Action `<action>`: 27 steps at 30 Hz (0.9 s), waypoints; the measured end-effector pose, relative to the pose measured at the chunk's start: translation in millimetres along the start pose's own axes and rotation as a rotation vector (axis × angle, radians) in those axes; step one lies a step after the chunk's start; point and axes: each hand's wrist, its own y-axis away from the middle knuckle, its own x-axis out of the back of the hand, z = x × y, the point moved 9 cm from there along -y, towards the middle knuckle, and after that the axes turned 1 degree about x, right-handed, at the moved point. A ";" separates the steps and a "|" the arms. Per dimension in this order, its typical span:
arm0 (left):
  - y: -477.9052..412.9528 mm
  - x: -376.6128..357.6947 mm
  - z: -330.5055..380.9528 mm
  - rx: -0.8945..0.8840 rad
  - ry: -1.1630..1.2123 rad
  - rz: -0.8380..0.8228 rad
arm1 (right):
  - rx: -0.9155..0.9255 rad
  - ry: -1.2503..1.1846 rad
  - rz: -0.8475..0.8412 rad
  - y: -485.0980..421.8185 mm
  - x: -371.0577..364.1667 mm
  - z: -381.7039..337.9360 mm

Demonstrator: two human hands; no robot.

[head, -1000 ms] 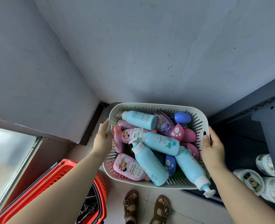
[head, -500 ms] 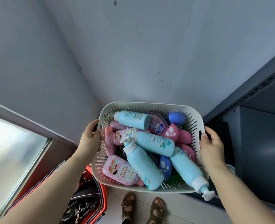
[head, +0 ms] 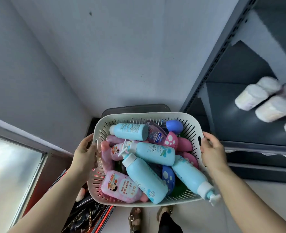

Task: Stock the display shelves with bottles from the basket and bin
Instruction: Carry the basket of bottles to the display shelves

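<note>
White basket (head: pixel 155 115): off-white, slotted sides. Blue bottles (head: pixel 155 153): pale blue, white caps, small teal print. Pink bottle (head: pixel 120 187): pink, cartoon-child label. Pink cap (head: pixel 170 139): deep pink, white spots. Spotted bottle (head: pixel 168 178): royal blue, pale spots. Shelves (head: pixel 239 125): dark grey. Packs (head: pixel 251 98): white, blurred. Wall (head: pixel 122 56): pale grey-blue. Red basket (head: pixel 103 217): red rim.

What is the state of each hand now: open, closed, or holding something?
The left hand is closed, gripping the left rim of the white basket.
The right hand is closed, gripping its right handle slot.
</note>
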 end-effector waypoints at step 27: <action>282.8 -277.9 -51.2 -0.062 -0.091 -0.361 | -0.098 -0.111 0.365 134.9 429.9 152.1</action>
